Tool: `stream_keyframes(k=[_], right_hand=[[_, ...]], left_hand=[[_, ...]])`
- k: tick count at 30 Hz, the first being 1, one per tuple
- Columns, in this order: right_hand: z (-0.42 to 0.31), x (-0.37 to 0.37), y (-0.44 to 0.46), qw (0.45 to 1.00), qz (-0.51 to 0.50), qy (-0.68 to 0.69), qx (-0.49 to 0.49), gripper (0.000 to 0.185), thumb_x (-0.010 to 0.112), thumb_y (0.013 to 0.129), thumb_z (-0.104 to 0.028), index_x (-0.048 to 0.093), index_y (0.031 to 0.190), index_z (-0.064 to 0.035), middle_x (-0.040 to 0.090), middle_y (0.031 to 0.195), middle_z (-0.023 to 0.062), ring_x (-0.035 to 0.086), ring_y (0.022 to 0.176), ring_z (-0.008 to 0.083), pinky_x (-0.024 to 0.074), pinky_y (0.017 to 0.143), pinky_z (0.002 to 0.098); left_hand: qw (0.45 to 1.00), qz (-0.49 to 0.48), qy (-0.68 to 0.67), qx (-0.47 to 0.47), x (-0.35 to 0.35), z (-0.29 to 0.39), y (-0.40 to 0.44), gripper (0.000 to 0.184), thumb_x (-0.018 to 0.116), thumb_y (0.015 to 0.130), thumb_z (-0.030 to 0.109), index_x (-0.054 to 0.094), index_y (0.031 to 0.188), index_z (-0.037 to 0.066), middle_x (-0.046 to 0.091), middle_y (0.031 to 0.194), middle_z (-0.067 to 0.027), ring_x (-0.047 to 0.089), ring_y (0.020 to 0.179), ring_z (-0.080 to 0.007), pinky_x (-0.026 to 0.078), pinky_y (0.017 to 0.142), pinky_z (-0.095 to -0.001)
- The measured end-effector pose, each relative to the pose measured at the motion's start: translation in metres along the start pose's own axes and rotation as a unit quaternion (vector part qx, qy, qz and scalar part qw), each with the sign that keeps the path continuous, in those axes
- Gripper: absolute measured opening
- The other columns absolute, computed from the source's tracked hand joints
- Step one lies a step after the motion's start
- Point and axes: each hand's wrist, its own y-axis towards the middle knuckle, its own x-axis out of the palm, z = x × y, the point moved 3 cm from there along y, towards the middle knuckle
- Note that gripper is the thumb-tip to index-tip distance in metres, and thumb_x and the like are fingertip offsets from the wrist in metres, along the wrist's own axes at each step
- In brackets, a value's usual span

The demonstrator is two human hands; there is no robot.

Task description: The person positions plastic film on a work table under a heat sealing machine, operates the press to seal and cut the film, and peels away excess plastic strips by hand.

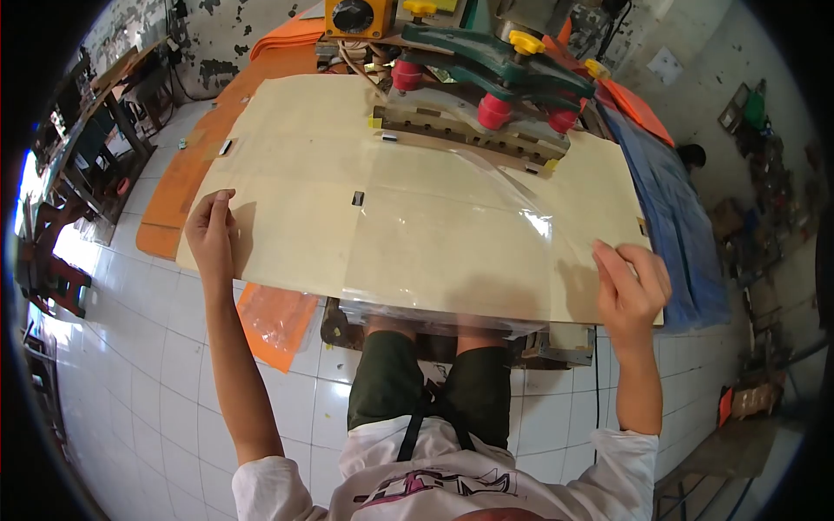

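Note:
A clear plastic sheet (pixel 452 252) lies on the pale board (pixel 287 174) in front of me and hangs over its front edge. My left hand (pixel 211 227) is above the board's left part, away from the sheet, its fingers curled in with nothing visible in them. Over the right part, beside the sheet, my right hand (pixel 632 282) is raised with fingers bent toward the thumb; no object shows in it. Behind the sheet stands a press with a green frame (pixel 504 65), red knobs and a long metal bar (pixel 460 135) low over the board.
Small dark stops (pixel 358 199) sit on the board. A blue plastic stack (pixel 673 208) hangs at the right, with orange sheets (pixel 638 113) behind it. An orange plastic piece (pixel 276 321) lies below the front left edge. At the back is a yellow control box (pixel 356 17).

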Motion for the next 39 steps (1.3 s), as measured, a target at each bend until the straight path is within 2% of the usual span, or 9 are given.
stream_keyframes(k=[10, 14, 16, 18, 22, 26, 35, 37, 39], right_hand=[[0.015, -0.075, -0.008, 0.978, 0.172, -0.022, 0.112, 0.010, 0.072, 0.088, -0.001, 0.073, 0.097, -0.0006, 0.065, 0.086, 0.0088, 0.061, 0.074, 0.0179, 0.0491, 0.063, 0.0265], [0.069, -0.065, -0.012, 0.954, 0.100, 0.057, 0.277, 0.010, 0.069, 0.092, -0.007, 0.072, 0.096, 0.0022, 0.064, 0.084, 0.0067, 0.058, 0.071, 0.0126, 0.0470, 0.061, 0.0251], [0.112, -0.037, -0.034, 0.885, -0.041, 0.173, 0.431, 0.014, 0.070, 0.091, -0.010, 0.071, 0.098, 0.0023, 0.063, 0.082, 0.0062, 0.056, 0.069, 0.0107, 0.0459, 0.061, 0.0230], [0.156, -0.005, -0.064, 0.846, -0.186, 0.204, 0.457, 0.024, 0.070, 0.090, -0.012, 0.068, 0.111, 0.0002, 0.067, 0.091, 0.0097, 0.062, 0.074, 0.0157, 0.0502, 0.066, 0.0285], [0.157, 0.044, -0.092, 0.896, -0.238, -0.021, 0.375, 0.041, 0.071, 0.089, -0.013, 0.060, 0.126, -0.0002, 0.067, 0.108, 0.0165, 0.066, 0.092, 0.0254, 0.0522, 0.081, 0.0368], [0.126, 0.098, -0.087, 0.900, -0.250, 0.231, 0.271, 0.057, 0.071, 0.088, -0.029, 0.056, 0.132, 0.0038, 0.059, 0.129, 0.0223, 0.057, 0.118, 0.0334, 0.0444, 0.101, 0.0396], [0.075, 0.130, -0.047, 0.878, -0.366, 0.178, 0.253, 0.058, 0.081, 0.077, -0.029, 0.061, 0.121, 0.0031, 0.059, 0.108, 0.0132, 0.058, 0.093, 0.0244, 0.0488, 0.084, 0.0348], [0.080, 0.136, -0.053, 0.868, -0.368, 0.198, 0.269, 0.056, 0.083, 0.076, -0.028, 0.062, 0.118, 0.0026, 0.058, 0.103, 0.0112, 0.057, 0.086, 0.0211, 0.0491, 0.078, 0.0334], [0.086, 0.140, -0.056, 0.860, -0.351, 0.244, 0.280, 0.054, 0.086, 0.071, -0.028, 0.063, 0.110, 0.0002, 0.055, 0.090, 0.0054, 0.052, 0.077, 0.0157, 0.0469, 0.070, 0.0301]], left_hand=[[1.000, -0.007, -0.004, 0.000, 0.001, -0.002, -0.004, 0.028, 0.062, 0.098, 0.024, 0.072, 0.098, -0.002, 0.049, 0.067, 0.0021, 0.043, 0.061, -0.0047, 0.032, 0.054, -0.0230], [1.000, -0.010, 0.020, 0.009, 0.003, 0.000, -0.005, 0.028, 0.061, 0.099, 0.023, 0.070, 0.099, -0.003, 0.049, 0.069, 0.0035, 0.042, 0.061, -0.0036, 0.031, 0.055, -0.0204], [0.999, -0.018, 0.027, 0.022, 0.002, -0.007, -0.004, 0.029, 0.063, 0.098, 0.026, 0.072, 0.100, -0.002, 0.051, 0.068, 0.0013, 0.044, 0.061, -0.0052, 0.034, 0.054, -0.0231], [0.999, -0.027, 0.022, 0.008, 0.002, -0.007, -0.006, 0.029, 0.062, 0.098, 0.025, 0.072, 0.100, -0.002, 0.051, 0.068, 0.0010, 0.045, 0.061, -0.0055, 0.035, 0.055, -0.0231], [0.999, -0.032, 0.034, 0.006, 0.004, -0.015, -0.006, 0.029, 0.061, 0.098, 0.024, 0.072, 0.099, -0.002, 0.053, 0.068, 0.0001, 0.048, 0.062, -0.0063, 0.037, 0.056, -0.0228], [0.998, -0.040, 0.051, 0.018, 0.005, -0.010, -0.009, 0.028, 0.061, 0.098, 0.024, 0.073, 0.098, -0.002, 0.054, 0.068, -0.0003, 0.049, 0.062, -0.0065, 0.037, 0.055, -0.0230], [0.997, -0.030, 0.073, -0.006, 0.004, -0.004, -0.011, 0.027, 0.060, 0.098, 0.020, 0.072, 0.101, -0.003, 0.057, 0.072, -0.0014, 0.052, 0.067, -0.0077, 0.042, 0.062, -0.0241], [0.992, 0.063, 0.028, 0.110, -0.006, -0.014, -0.015, 0.024, 0.058, 0.099, 0.016, 0.069, 0.107, -0.004, 0.063, 0.084, -0.0060, 0.057, 0.078, -0.0114, 0.047, 0.072, -0.0258], [0.938, 0.222, 0.108, 0.242, -0.018, 0.005, -0.055, 0.025, 0.054, 0.100, 0.008, 0.060, 0.123, -0.001, 0.059, 0.123, -0.0116, 0.055, 0.114, -0.0214, 0.043, 0.101, -0.0373]])
